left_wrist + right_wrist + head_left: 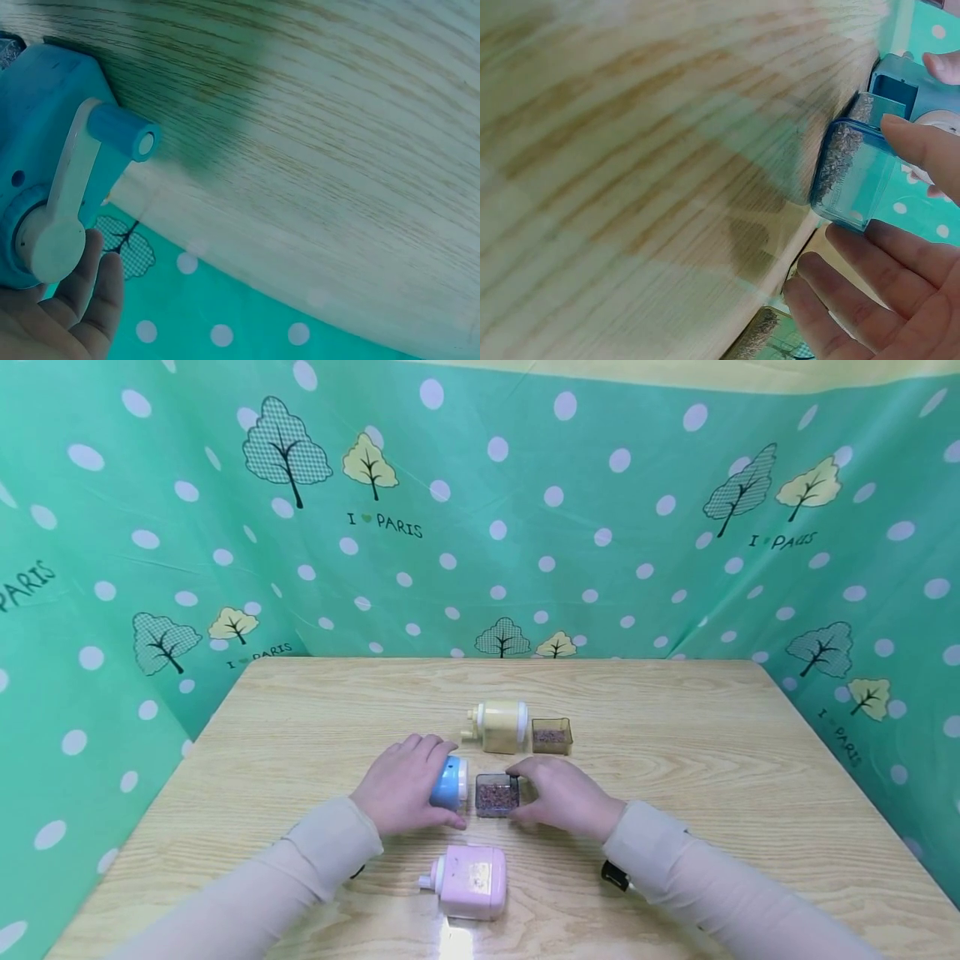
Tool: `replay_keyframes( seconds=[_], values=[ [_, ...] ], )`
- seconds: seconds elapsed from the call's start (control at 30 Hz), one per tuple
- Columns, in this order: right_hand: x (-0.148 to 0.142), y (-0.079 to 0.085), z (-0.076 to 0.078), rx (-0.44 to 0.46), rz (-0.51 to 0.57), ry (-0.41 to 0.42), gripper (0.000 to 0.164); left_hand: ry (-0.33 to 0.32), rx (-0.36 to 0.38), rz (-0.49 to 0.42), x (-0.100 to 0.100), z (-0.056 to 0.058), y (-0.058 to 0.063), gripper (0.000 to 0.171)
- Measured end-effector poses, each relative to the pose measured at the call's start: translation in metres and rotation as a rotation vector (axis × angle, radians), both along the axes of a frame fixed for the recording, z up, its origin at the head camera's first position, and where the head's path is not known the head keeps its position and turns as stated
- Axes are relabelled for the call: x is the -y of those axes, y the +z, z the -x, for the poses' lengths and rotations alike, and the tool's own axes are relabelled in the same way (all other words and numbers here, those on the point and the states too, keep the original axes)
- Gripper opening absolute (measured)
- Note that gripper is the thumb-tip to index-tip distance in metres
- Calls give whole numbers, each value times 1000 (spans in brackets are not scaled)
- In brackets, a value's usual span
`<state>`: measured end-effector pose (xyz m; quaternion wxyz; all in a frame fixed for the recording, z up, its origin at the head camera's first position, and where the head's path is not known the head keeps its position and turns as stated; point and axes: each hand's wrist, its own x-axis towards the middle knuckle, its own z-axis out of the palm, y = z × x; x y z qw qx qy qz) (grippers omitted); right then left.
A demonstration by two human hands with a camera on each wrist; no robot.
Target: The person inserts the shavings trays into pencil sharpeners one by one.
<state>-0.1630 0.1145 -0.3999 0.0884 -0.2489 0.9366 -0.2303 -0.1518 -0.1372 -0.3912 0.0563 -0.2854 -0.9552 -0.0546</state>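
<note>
In the head view my left hand (403,787) grips a blue crank pencil sharpener (447,783) lying on its side on the table. The left wrist view shows the sharpener's pale crank arm (69,165) and blue knob (124,131) beside the fingers. My right hand (564,797) pinches a clear, dark-tinted shavings drawer (497,800) between thumb and fingers. Shavings (841,161) lie inside it. A small gap separates drawer and sharpener in the head view; an open slot (894,94) in the sharpener's body faces the drawer in the right wrist view.
Behind the hands lies a yellow sharpener (501,727), with its yellow drawer (551,737) of shavings just to its right. Nearer the front is a pink sharpener (474,882). A green patterned curtain (525,527) surrounds the wooden table (675,710).
</note>
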Motion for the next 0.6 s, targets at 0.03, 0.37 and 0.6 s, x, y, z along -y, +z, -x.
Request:
replay_keyframes(
  seconds=[0.03, 0.37, 0.6],
  values=[
    [0, 0, 0, -2, -4, 3, 69, 4, 7, -1, 0, 0, 0, 111],
    [1, 3, -1, 17, -6, -2, 71, -15, 28, -37, 0, 0, -3, 101],
    [2, 2, -1, 44, -25, -7, 72, -49, 0, -102, 1, 2, -7, 88]
  ],
)
